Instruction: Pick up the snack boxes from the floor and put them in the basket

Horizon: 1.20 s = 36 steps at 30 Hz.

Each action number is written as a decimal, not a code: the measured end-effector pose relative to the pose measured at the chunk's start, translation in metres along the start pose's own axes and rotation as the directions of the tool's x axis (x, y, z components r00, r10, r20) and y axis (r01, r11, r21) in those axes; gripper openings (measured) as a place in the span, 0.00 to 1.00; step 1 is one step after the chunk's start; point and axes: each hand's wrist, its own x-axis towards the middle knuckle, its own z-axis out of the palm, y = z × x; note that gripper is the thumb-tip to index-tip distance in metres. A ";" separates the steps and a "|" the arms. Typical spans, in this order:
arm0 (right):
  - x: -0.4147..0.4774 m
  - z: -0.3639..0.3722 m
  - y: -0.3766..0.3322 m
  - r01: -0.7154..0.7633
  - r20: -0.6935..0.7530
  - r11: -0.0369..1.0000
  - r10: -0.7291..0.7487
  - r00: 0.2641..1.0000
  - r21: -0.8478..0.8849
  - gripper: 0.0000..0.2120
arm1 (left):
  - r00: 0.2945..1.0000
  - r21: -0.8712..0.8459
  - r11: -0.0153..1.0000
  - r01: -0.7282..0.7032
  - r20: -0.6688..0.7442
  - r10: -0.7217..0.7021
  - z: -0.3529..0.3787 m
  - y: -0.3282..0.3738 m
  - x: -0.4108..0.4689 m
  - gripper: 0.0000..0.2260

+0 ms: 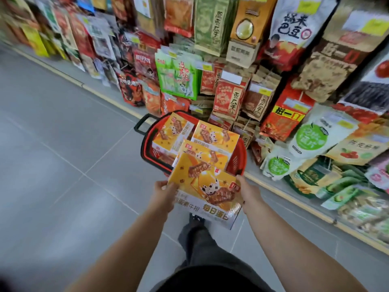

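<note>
A yellow snack box hangs in the air just above the near rim of the red basket. My left hand grips its left edge and my right hand grips its right edge, one on each side. Three more yellow snack boxes lie in the basket: one at the far left, one at the far right, one in the middle partly hidden under the held box. The basket stands on the grey floor with its black handle to the left.
Shelves packed with snack bags run along the right and back, their low yellow-edged base close beside the basket. Grey tiled floor stretches to the left. My leg and shoe are below the held box.
</note>
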 end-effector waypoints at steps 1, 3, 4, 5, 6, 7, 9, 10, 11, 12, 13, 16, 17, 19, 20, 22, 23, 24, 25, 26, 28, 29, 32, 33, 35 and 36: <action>0.007 0.014 -0.010 0.016 0.011 1.000 -0.016 1.000 -0.007 0.33 | 1.000 -0.007 1.000 -0.008 -0.014 0.007 -0.004 0.007 0.009 0.13; 0.020 0.044 -0.036 0.046 0.044 0.998 -0.044 0.998 -0.031 0.37 | 0.999 -0.028 0.999 -0.032 -0.045 0.030 -0.010 0.029 0.033 0.12; 0.027 0.057 -0.047 0.046 0.042 0.998 -0.044 0.998 -0.042 0.44 | 0.997 -0.035 0.999 -0.039 -0.064 0.037 -0.012 0.040 0.043 0.12; 0.036 0.075 -0.063 0.035 0.061 0.998 -0.031 0.998 -0.056 0.49 | 0.995 -0.041 0.998 -0.042 -0.089 0.038 -0.015 0.056 0.057 0.12; 0.039 0.089 -0.079 0.022 0.081 0.996 -0.014 0.997 -0.088 0.51 | 0.992 -0.053 0.997 -0.050 -0.119 0.044 -0.018 0.071 0.069 0.12; 0.044 0.104 -0.093 0.037 0.095 0.991 -0.025 0.995 -0.125 0.50 | 0.987 -0.052 0.997 -0.051 -0.154 0.043 -0.022 0.085 0.081 0.13; 0.053 0.136 -0.119 0.058 0.105 0.981 -0.039 0.994 -0.187 0.46 | 0.974 -0.035 0.999 -0.041 -0.226 0.032 -0.030 0.111 0.103 0.15; 0.060 0.149 -0.129 0.061 0.118 0.977 -0.037 0.992 -0.203 0.44 | 0.973 -0.054 0.998 -0.031 -0.230 0.018 -0.034 0.121 0.112 0.16; 0.070 0.165 -0.141 0.079 0.131 0.974 -0.052 0.990 -0.214 0.43 | 0.977 -0.088 0.996 -0.022 -0.213 0.003 -0.037 0.134 0.127 0.19; 0.077 0.178 -0.153 0.094 0.127 0.967 -0.065 0.990 -0.236 0.41 | 0.981 -0.111 0.994 -0.007 -0.191 -0.015 -0.039 0.143 0.137 0.20; 0.082 0.191 -0.164 0.108 0.129 0.957 -0.076 0.989 -0.268 0.41 | 0.984 -0.117 0.993 0.007 -0.177 -0.028 -0.040 0.151 0.148 0.18; 0.092 0.220 -0.187 0.087 0.121 0.933 -0.046 0.992 -0.351 0.43 | 0.984 -0.120 0.992 0.037 -0.168 -0.057 -0.043 0.166 0.176 0.10; 0.094 0.225 -0.193 0.088 0.112 0.928 -0.051 0.992 -0.363 0.43 | 0.983 -0.113 0.992 0.049 -0.173 -0.068 -0.044 0.169 0.184 0.08; 0.102 0.239 -0.204 0.069 0.089 0.931 -0.040 0.995 -0.358 0.41 | 0.984 -0.085 0.994 0.061 -0.160 -0.074 -0.046 0.180 0.205 0.04; 0.106 0.246 -0.210 0.029 0.056 0.933 -0.009 0.998 -0.358 0.41 | 0.985 -0.061 0.996 0.070 -0.152 -0.079 -0.048 0.186 0.217 0.04; 0.119 0.263 -0.214 -0.009 0.016 0.934 0.016 1.000 -0.356 0.40 | 0.987 0.011 0.996 0.088 -0.135 -0.086 -0.051 0.201 0.244 0.06; 0.127 0.272 -0.216 -0.038 -0.009 0.936 0.037 0.999 -0.351 0.42 | 0.990 0.051 0.994 0.096 -0.112 -0.090 -0.053 0.209 0.259 0.10; 0.143 0.279 -0.214 -0.060 -0.031 0.932 0.052 0.998 -0.357 0.45 | 0.992 0.082 0.991 0.102 -0.088 -0.095 -0.054 0.216 0.275 0.13; 0.161 0.286 -0.210 -0.085 -0.046 0.929 0.073 0.996 -0.361 0.49 | 0.992 0.109 0.988 0.111 -0.070 -0.104 -0.054 0.224 0.286 0.15; 0.182 0.291 -0.203 -0.111 -0.065 0.924 0.094 0.993 -0.367 0.52 | 0.993 0.128 0.985 0.112 -0.055 -0.106 -0.053 0.231 0.295 0.15; 0.212 0.308 -0.195 -0.174 -0.104 0.931 0.148 0.984 -0.320 0.52 | 0.994 0.174 0.979 0.107 -0.018 -0.106 -0.050 0.250 0.322 0.12; 0.199 0.317 -0.211 -0.192 -0.116 0.937 0.164 0.980 -0.293 0.51 | 0.994 0.196 0.974 0.112 -0.006 -0.113 -0.047 0.260 0.335 0.10; 0.208 0.332 -0.226 -0.233 -0.176 0.937 0.191 0.966 -0.260 0.39 | 0.988 0.318 0.938 0.138 0.028 -0.154 -0.034 0.282 0.380 0.12; 0.218 0.334 -0.228 -0.242 -0.194 0.941 0.199 0.961 -0.235 0.35 | 0.983 0.349 0.925 0.151 0.044 -0.177 -0.028 0.286 0.393 0.10; 0.245 0.334 -0.228 -0.272 -0.206 0.952 0.240 0.949 -0.143 0.28 | 0.967 0.428 0.883 0.193 0.073 -0.246 -0.012 0.287 0.423 0.09; 0.248 0.333 -0.230 -0.263 -0.199 0.958 0.238 0.951 -0.111 0.23 | 0.950 0.465 0.858 0.220 0.096 -0.296 -0.009 0.286 0.431 0.12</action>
